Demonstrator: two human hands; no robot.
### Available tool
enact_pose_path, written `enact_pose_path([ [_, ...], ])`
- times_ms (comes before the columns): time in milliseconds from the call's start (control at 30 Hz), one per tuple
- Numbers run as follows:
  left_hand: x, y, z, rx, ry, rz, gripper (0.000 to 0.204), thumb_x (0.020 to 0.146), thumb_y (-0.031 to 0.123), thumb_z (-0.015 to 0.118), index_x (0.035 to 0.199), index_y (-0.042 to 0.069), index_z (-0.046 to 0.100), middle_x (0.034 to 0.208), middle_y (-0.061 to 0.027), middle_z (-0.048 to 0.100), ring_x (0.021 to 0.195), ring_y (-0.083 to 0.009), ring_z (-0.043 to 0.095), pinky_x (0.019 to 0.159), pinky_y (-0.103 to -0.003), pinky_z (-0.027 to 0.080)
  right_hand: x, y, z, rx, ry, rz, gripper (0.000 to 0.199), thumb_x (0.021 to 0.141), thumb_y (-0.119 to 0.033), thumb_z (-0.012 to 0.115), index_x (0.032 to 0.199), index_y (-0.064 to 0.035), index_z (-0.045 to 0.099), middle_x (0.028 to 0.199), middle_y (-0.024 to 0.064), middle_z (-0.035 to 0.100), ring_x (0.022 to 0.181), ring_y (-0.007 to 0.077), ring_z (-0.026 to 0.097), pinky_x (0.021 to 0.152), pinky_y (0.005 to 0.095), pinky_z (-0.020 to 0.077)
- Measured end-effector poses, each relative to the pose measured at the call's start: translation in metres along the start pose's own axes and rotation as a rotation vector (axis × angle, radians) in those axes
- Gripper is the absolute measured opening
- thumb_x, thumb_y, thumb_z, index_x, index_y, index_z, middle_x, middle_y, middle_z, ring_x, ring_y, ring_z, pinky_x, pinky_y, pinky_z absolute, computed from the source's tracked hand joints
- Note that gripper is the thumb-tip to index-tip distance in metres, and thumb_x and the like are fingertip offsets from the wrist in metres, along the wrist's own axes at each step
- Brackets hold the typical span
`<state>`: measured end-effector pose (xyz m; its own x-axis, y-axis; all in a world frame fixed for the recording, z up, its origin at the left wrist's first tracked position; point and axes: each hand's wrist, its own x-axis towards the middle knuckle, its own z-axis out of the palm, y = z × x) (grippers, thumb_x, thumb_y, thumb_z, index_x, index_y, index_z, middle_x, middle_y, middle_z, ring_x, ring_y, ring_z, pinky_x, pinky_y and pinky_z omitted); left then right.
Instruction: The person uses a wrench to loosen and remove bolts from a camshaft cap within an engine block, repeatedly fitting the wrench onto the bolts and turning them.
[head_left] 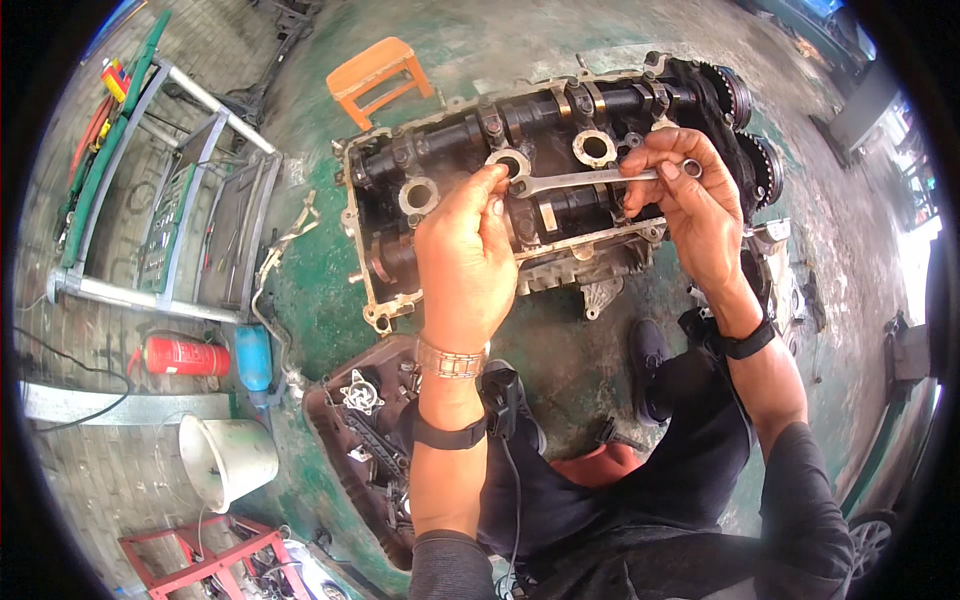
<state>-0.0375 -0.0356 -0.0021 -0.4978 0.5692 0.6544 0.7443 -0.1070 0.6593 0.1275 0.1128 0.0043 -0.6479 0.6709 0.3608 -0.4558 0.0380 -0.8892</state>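
A silver combination wrench (590, 179) lies level over the top of a dark engine cylinder head (548, 222). My right hand (690, 190) is closed on the wrench close to its ring end, with thumb and fingers around the shank. At the wrench's open end, my left hand (468, 255) is closed, its thumb and forefinger drawn together beside the jaw. Whatever those fingers pinch is hidden. Under both hands, two dark camshafts (540, 108) run across the head, held by bearing caps. Toothed cam sprockets (735, 95) sit at its right end.
An orange stool (378, 70) stands beyond the engine. At lower left is a brown tray (325, 425) of metal parts. A red fire extinguisher (187, 356), a blue bottle (254, 358), a white bucket (232, 460) and a metal trolley (215, 110) are farther left.
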Motion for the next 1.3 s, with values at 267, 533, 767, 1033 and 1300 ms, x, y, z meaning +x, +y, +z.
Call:
enact_pose_path([
  [267, 0.0, 0.001, 0.0, -0.005, 0.0, -0.003, 0.022, 0.086, -0.007, 0.056, 0.106, -0.003, 0.064, 0.095, -0.0188, 0.069, 0.086, -0.0308, 0.069, 0.077, -0.035, 0.053, 0.003, -0.003, -0.002, -0.061, -0.012, 0.012, 0.024, 0.099, -0.008, 0.044, 0.119, 0.0023, 0.05, 0.105, 0.0164, 0.063, 0.077, 0.017, 0.062, 0.073, 0.0304, 0.0527],
  [533, 0.001, 0.001, 0.0, 0.008, -0.002, -0.002, 0.022, 0.085, -0.007, 0.056, 0.106, -0.003, 0.064, 0.095, -0.0193, 0.069, 0.086, -0.0308, 0.069, 0.076, -0.035, 0.053, 0.0, -0.007, 0.0, -0.035, -0.028, 0.026, 0.024, 0.096, -0.008, 0.046, 0.117, -0.0008, 0.053, 0.101, 0.0112, 0.066, 0.077, 0.0157, 0.063, 0.073, 0.0298, 0.0529],
  [767, 0.0, -0.001, 0.004, -0.014, 0.0, -0.008, 0.024, 0.085, -0.009, 0.055, 0.106, -0.003, 0.064, 0.095, -0.0194, 0.069, 0.085, -0.0303, 0.069, 0.076, -0.034, 0.053, -0.019, -0.008, 0.012, -0.217, -0.148, -0.2, 0.019, 0.096, -0.004, 0.045, 0.111, 0.0023, 0.055, 0.104, 0.0138, 0.065, 0.079, 0.0169, 0.065, 0.074, 0.0303, 0.0536],
  [1033, 0.001, 0.004, 0.0, 0.024, -0.01, -0.004, 0.023, 0.085, -0.008, 0.055, 0.106, -0.002, 0.064, 0.095, -0.0192, 0.069, 0.085, -0.0301, 0.069, 0.076, -0.034, 0.053, -0.037, -0.002, 0.017, -0.512, -0.242, -0.35, 0.018, 0.098, 0.001, 0.041, 0.114, 0.0057, 0.047, 0.11, 0.0235, 0.063, 0.077, 0.0184, 0.066, 0.073, 0.0304, 0.0536],
  [1300, 0.003, 0.008, 0.0, 0.063, -0.016, -0.036, 0.021, 0.086, -0.004, 0.055, 0.104, -0.003, 0.065, 0.093, -0.0186, 0.07, 0.084, -0.0295, 0.069, 0.075, -0.034, 0.053, -0.041, -0.003, 0.024, -0.747, -0.302, -0.457, 0.02, 0.094, 0.002, 0.045, 0.113, 0.0058, 0.051, 0.108, 0.0227, 0.066, 0.072, 0.0189, 0.069, 0.067, 0.0283, 0.0547],
])
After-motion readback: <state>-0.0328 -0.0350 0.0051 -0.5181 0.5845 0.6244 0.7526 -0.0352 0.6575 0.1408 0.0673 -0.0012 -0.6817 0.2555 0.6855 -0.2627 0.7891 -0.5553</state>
